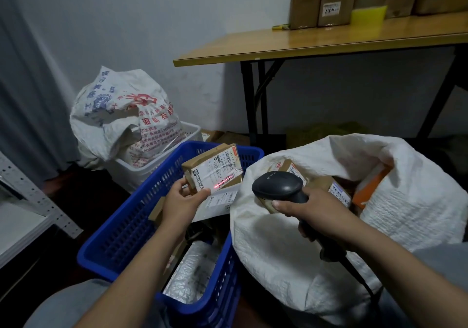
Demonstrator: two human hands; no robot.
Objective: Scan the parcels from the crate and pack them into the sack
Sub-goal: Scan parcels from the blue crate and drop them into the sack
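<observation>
The right hand point(312, 210) is gripping the black scanner point(278, 186) by its handle over the open mouth of the white sack point(278, 254), while the left hand point(181, 202) is pinching the near corner of a brown parcel point(215, 169) just above the blue crate point(126, 229). The red beam point(222, 183) is crossing the label's barcode, so the person is probably best holding the parcel steady, tilted toward the scanner, thumb clear of the bars.
</observation>
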